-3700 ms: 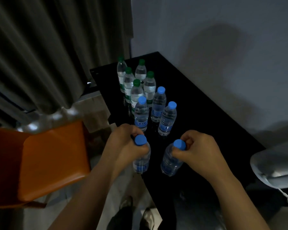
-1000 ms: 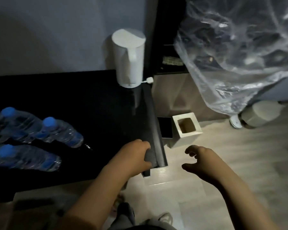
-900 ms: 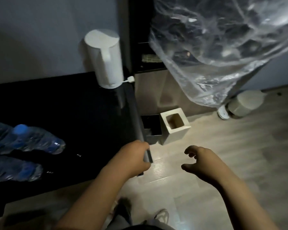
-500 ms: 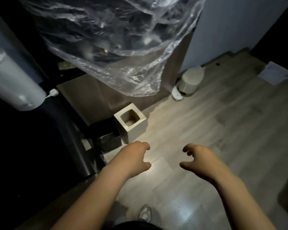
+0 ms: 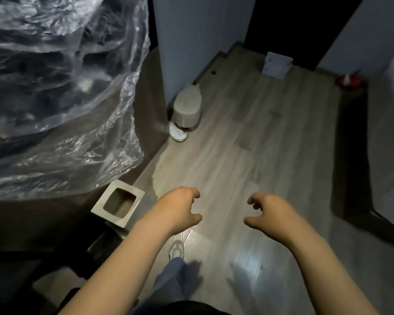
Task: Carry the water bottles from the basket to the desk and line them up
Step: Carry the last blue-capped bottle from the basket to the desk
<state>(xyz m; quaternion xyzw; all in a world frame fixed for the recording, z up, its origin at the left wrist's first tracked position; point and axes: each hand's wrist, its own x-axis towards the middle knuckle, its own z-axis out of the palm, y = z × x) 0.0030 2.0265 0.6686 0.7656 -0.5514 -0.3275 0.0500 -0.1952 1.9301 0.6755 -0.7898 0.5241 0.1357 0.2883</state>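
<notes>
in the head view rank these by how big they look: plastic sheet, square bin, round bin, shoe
1. plastic sheet, by far
2-3. square bin and round bin: look alike, square one nearer, so unranked
4. shoe, smallest

Plastic sheet (image 5: 55,98) far left; square bin (image 5: 118,206) on floor (image 5: 248,144) below it; round canister (image 5: 187,108) behind, against wall.

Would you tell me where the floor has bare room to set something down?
The wood floor is bare ahead of the left hand and right hand, between the round bin and the dark strip at right. Crowded at left: plastic sheet, square bin.
</notes>
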